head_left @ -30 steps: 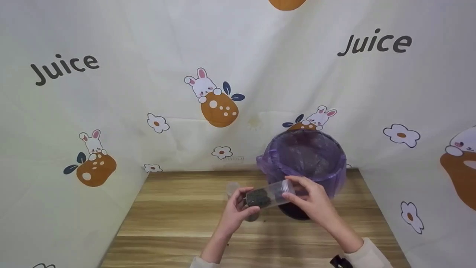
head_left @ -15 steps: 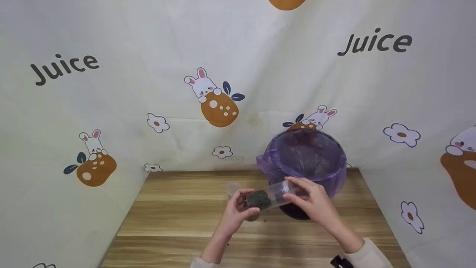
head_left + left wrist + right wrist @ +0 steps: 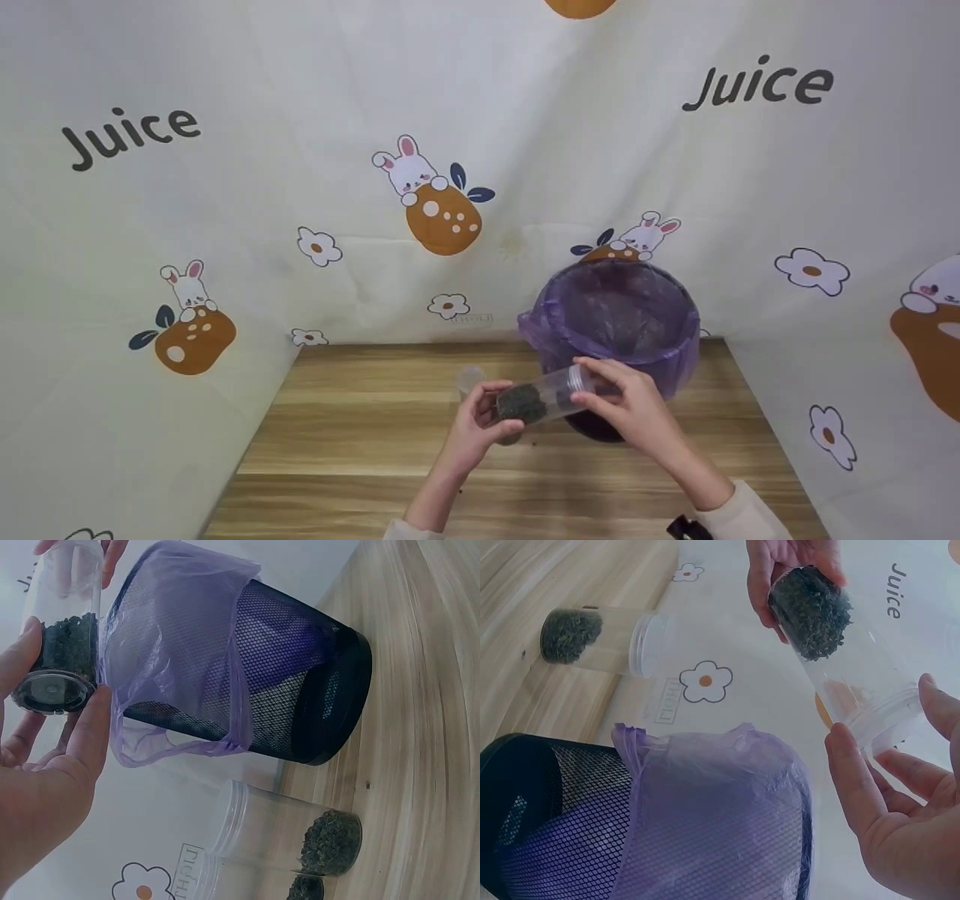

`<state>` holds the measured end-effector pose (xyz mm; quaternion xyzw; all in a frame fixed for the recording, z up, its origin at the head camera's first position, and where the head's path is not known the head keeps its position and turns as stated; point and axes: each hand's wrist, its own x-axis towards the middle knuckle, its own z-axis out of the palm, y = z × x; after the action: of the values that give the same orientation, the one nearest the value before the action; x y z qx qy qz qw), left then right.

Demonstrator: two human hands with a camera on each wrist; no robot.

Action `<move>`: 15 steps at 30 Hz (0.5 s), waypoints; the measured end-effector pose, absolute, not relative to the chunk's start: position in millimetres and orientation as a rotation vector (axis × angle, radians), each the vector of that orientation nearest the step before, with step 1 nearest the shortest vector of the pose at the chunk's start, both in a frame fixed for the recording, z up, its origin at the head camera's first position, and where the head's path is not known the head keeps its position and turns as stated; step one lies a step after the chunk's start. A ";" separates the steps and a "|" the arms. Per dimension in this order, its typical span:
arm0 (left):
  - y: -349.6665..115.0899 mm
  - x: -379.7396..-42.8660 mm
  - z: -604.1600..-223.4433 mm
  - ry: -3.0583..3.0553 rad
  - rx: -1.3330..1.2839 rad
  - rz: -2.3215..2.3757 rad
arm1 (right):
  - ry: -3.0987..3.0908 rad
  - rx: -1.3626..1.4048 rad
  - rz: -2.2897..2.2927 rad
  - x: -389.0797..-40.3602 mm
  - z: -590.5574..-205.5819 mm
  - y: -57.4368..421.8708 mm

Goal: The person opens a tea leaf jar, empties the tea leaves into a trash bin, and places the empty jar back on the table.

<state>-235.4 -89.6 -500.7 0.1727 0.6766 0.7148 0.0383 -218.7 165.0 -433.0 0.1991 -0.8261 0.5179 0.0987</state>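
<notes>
Above the table (image 3: 345,442), the left hand's (image 3: 476,426) fingers curl round the tilted clear jar's (image 3: 555,394) base; the right hand (image 3: 634,401) pinches its lid (image 3: 577,377) at two o'clock. Lid handling seems under way; the next move calls for a steady base. Little differs from the earlier frame.

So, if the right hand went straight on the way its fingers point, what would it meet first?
The right hand grips the lid of a clear jar, so the jar's body comes first; farther along, probably the left hand at its base, though depth is hard to judge.
</notes>
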 end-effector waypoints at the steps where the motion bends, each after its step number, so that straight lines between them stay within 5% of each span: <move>1: -90.0 -235.4 -501.1 2.077 0.535 2.194 | -2.442 0.592 1.529 -218.7 -433.2 164.9; 15: -92.9 -234.2 -502.8 2.011 0.538 2.210 | -2.422 0.663 1.486 -220.6 -439.0 165.7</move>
<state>-234.2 -92.9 -502.8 0.1770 0.6614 0.7269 0.0528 -220.6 165.7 -439.0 0.2259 -0.8248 0.5062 0.1117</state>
